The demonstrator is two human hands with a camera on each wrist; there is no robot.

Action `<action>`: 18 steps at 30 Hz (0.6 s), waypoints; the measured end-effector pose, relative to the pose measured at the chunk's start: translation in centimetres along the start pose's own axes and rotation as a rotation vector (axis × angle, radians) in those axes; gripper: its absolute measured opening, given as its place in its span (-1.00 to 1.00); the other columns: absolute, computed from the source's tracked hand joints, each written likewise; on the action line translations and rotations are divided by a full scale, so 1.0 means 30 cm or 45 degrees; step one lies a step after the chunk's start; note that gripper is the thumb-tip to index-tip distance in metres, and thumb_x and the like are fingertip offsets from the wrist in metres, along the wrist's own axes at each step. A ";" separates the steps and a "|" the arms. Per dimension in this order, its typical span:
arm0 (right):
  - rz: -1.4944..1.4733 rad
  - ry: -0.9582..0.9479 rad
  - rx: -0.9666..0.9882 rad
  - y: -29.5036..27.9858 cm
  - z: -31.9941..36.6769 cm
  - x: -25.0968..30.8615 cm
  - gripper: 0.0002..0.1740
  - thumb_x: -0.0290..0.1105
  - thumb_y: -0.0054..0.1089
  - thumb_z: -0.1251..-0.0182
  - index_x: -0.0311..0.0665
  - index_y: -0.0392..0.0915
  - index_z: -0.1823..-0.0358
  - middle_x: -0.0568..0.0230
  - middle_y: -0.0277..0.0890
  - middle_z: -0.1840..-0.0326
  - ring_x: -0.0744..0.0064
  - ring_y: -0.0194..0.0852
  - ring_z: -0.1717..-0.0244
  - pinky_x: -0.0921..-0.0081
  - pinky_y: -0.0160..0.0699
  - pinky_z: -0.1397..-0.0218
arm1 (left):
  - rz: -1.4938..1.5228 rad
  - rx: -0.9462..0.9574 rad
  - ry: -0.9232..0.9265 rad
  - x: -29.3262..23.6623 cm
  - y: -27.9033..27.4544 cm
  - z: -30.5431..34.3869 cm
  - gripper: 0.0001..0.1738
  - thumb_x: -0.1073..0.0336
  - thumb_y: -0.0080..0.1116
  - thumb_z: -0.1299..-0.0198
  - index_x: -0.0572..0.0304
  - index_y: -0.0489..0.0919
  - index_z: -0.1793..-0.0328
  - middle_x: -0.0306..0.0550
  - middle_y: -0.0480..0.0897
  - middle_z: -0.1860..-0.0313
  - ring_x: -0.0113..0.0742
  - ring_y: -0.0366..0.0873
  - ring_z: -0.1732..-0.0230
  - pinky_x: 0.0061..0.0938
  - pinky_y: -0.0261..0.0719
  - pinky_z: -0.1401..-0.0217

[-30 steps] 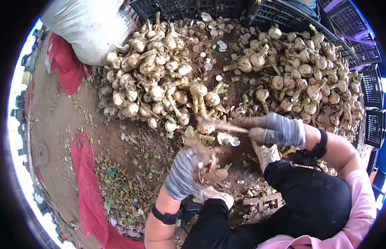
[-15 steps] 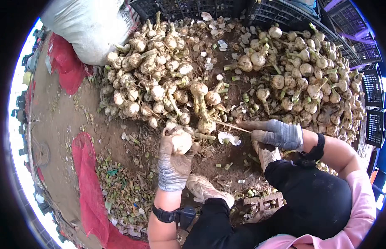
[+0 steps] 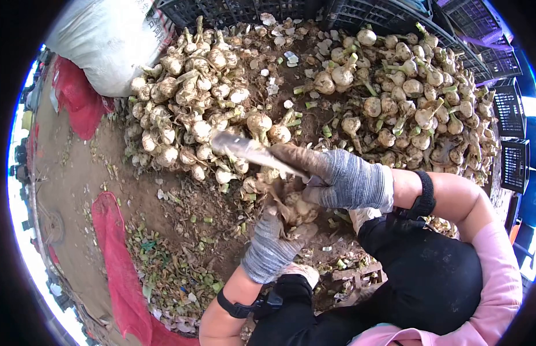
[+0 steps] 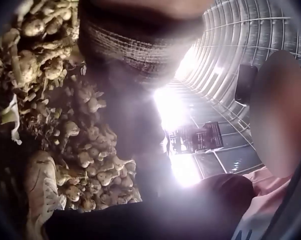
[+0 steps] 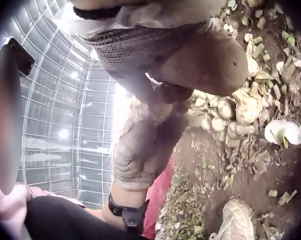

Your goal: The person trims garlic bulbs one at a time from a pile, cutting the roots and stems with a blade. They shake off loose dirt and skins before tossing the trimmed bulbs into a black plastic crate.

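across the upper right of the frame spreads the right heap (image 3: 412,87) of pale, dirt-stained bulbs with cut stems, and the left heap (image 3: 178,109) fills the upper left. a black-clad leg (image 3: 435,265) bends at the lower right. at the top left corner slumps a white sack (image 3: 104,43), and a long red cloth (image 3: 121,271) runs down the lower left, beside green and brown scraps (image 3: 176,259). near the centre are two hands in grey knit gloves. the right hand (image 3: 351,179) has its fingers curled round the base of a knife (image 3: 245,149); the blade, blurred, points up and left, over the lower edge of the left heap. below and to the left, the left hand (image 3: 271,248) holds a bulb (image 3: 299,209), its fingers closed about the underside; the exact set of each fingertip can't be told. the bulb is just below the knife, close to the right hand's fingers.
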State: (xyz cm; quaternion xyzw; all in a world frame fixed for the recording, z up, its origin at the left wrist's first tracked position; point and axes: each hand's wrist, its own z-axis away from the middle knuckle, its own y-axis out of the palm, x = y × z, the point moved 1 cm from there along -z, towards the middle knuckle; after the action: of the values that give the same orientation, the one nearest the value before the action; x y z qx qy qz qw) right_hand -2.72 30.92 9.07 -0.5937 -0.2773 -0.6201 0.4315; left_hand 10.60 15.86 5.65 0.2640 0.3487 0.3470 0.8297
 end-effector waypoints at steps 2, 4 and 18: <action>0.384 0.211 0.295 -0.013 -0.018 0.058 -0.18 -0.41 0.14 -0.27 -0.18 -0.03 -0.53 -0.10 0.42 -0.19 0.09 0.54 -0.04 0.30 0.49 -0.10 | 0.195 0.190 -0.053 0.014 0.008 -0.018 -0.37 -0.04 0.11 -0.28 -0.01 0.24 -0.38 -0.10 0.51 -0.10 -0.25 0.51 -0.03 -0.37 0.61 0.16; 0.242 -0.107 -0.004 0.008 -0.005 -0.012 -0.23 -0.38 0.15 -0.25 -0.20 0.06 -0.49 -0.10 0.53 0.00 -0.02 0.60 0.12 0.29 0.55 0.05 | 0.373 0.284 -0.114 -0.007 -0.019 -0.038 -0.37 -0.03 0.10 -0.28 -0.01 0.23 -0.40 -0.09 0.52 -0.08 -0.25 0.52 -0.01 -0.36 0.64 0.13; 0.800 -0.456 0.232 0.042 0.064 0.085 -0.28 0.05 0.16 -0.24 -0.01 0.27 -0.40 0.18 0.43 0.51 0.13 0.43 0.63 0.28 0.38 0.55 | -2.473 0.003 0.718 -0.077 -0.060 0.028 -0.17 -0.42 0.14 0.00 -0.22 0.43 -0.36 -0.20 0.44 -0.34 -0.15 0.29 -0.39 0.09 -0.23 -0.54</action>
State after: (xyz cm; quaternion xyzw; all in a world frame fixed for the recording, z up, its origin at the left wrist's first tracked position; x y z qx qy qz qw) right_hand -0.50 31.45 11.62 -0.7082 -0.2066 -0.3164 0.5964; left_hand 10.74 12.84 5.86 -0.2247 0.5964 -0.4291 0.6401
